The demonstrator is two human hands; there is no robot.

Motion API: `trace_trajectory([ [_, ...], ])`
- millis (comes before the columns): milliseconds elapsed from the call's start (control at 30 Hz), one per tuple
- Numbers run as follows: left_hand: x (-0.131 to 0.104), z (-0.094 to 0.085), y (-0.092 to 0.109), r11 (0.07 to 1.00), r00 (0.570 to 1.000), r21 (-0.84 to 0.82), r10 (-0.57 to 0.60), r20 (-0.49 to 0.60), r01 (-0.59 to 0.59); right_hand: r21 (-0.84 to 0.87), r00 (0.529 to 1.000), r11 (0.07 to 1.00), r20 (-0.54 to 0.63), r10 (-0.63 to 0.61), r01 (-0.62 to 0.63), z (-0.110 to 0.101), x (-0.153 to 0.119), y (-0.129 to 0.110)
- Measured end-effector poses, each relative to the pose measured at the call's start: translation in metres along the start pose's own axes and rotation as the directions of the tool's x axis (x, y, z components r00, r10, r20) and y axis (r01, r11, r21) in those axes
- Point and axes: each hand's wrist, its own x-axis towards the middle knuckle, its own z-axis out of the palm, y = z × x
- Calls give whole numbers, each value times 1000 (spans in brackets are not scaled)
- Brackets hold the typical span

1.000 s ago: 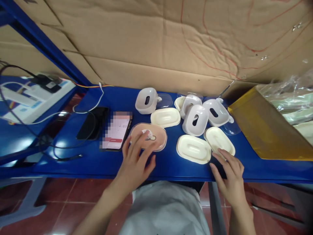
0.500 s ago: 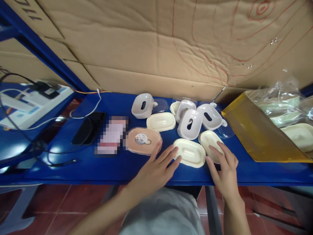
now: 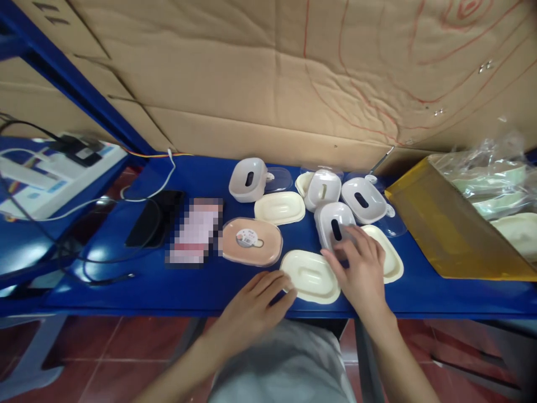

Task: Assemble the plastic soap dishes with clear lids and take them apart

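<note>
At the table's front, my left hand point(image 3: 255, 305) pinches the left edge of a cream oval tray point(image 3: 310, 275) with a long raised middle. My right hand point(image 3: 358, 263) reaches over a white soap box point(image 3: 331, 215) with a dark slot in its floor. Its fingers are bent onto the box's near side, and they hide part of it. Behind that hand lies a second cream tray point(image 3: 390, 257), partly covered. A third cream tray point(image 3: 279, 207) rests farther back. Left of the front tray sits a pink lidded box point(image 3: 251, 242) with a round label.
More white boxes point(image 3: 247, 179) and clear lids point(image 3: 280, 178) stand along the back. On the right, an open carton point(image 3: 453, 224) holds plastic-wrapped pale pieces. To the left are a blurred-out phone point(image 3: 196, 229), a black device point(image 3: 146, 224), cables and a white power strip point(image 3: 62, 179).
The front cream tray has slid left and nearer, with my left hand at its edge. My right hand has left the right tray for the white box, which sits slightly nearer.
</note>
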Motion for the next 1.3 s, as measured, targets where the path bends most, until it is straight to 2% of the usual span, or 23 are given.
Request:
trace_trajectory([
  [133, -3, 2, -1, 997, 998, -61, -42, -40, 39, -29, 999, 999, 20, 47, -46, -9, -20, 16],
  [233, -4, 4, -1, 995, 995, -84, -64, -71, 58, 35, 997, 998, 66, 46, -49, -10, -29, 20],
  [367, -5, 4, -2, 992, 992, -99, -83, -97, 74, 195, 1000, 981, -14, 2, 0, -19, -32, 24],
  [467, -3, 4, -2, 994, 989, -68, -97, -108, 90, 373, 997, 925, -13, -75, 74, -31, -33, 28],
  [567, 4, 3, 2, 997, 988, 8, -75, -132, 76, 534, 977, 835, 70, -203, 135, -39, -38, 30],
  [633, 9, 4, 8, 996, 983, 4, -91, -158, 93, 581, 958, 802, 131, -257, 136, -40, -41, 31],
  [800, 17, 7, 15, 977, 968, -101, -200, -151, 187, 592, 918, 795, 229, -323, 132, -38, -40, 35],
  [1000, 19, 5, 4, 989, 990, -103, -116, -78, 108, 546, 876, 810, 260, -407, 215, -40, -29, 39],
  [1200, 17, 4, 5, 990, 990, -101, -105, -91, 95, 465, 879, 846, 247, -409, 263, -43, -32, 34],
  [1300, 17, 4, 4, 992, 992, -93, -98, -79, 91, 387, 875, 856, 200, -441, 342, -43, -35, 30],
])
